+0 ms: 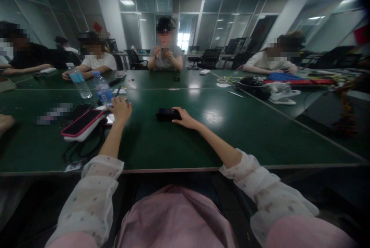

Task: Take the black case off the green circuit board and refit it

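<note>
My right hand (187, 119) grips the right end of a black box-shaped device (165, 114) lying on the green table, thumb on the near side and fingers over the far side. What the device is, I cannot make out. My left hand (120, 109) is spread over small items beside a clear water bottle (102, 90) with a blue cap. Its fingers are apart, and what lies beneath them is partly hidden. Left of that hand, a phone with a pink-red edge (83, 122) rests on a white object (82, 135).
Another water bottle (80, 82) leans at the left, near a co-worker's hand. Black cords (83, 149) lie by the near edge of the green table (162, 147). Cables, a black bundle (251, 86) and a white stand-like object (283, 94) sit at right. Several people sit around.
</note>
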A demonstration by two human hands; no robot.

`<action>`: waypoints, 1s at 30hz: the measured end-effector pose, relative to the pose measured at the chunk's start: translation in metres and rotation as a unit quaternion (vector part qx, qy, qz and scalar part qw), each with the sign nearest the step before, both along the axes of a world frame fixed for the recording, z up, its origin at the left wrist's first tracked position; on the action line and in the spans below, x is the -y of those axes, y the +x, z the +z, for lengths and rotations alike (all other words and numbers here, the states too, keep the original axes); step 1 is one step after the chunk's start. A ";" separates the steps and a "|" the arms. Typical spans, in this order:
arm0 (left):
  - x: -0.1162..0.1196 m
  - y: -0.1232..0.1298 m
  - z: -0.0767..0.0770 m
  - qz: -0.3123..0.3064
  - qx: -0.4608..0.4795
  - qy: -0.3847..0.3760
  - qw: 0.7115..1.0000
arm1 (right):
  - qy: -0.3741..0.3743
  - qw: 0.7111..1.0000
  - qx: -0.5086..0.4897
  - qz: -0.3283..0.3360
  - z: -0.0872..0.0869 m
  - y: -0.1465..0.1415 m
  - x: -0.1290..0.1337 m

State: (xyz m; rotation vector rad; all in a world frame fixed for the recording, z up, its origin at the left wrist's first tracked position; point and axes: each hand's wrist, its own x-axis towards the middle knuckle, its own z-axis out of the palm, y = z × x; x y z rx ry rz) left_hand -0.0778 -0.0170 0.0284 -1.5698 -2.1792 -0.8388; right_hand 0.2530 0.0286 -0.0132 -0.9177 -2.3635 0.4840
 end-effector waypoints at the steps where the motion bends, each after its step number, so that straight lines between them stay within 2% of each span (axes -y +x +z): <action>1: -0.001 0.010 -0.002 -0.044 -0.009 0.000 0.999 | 0.003 1.000 -0.001 -0.001 0.000 0.000 0.000; 4: -0.009 0.032 -0.011 -0.178 -0.024 -0.012 0.984 | 0.014 1.000 -0.005 -0.001 -0.001 -0.001 0.001; 6: -0.017 0.041 -0.020 -0.244 0.012 -0.036 0.969 | 0.016 1.000 -0.007 -0.001 -0.001 -0.002 0.001; 8: -0.025 0.047 -0.029 -0.300 0.086 -0.077 0.947 | 0.018 1.000 -0.007 -0.005 -0.003 -0.002 0.000; 10: -0.033 0.054 -0.037 -0.361 0.192 -0.105 0.906 | 0.024 1.000 -0.008 -0.013 -0.004 -0.003 -0.003; 12: -0.038 0.061 -0.043 -0.396 0.253 -0.122 0.874 | 0.032 0.999 -0.010 -0.021 -0.006 -0.004 -0.006; 19: -0.038 0.069 -0.043 -0.440 0.337 -0.129 0.822 | 0.028 0.999 -0.014 -0.026 -0.011 -0.006 -0.012; 30: -0.031 0.064 -0.047 -0.460 0.314 -0.127 0.821 | 0.029 0.999 -0.023 -0.017 -0.006 -0.005 -0.006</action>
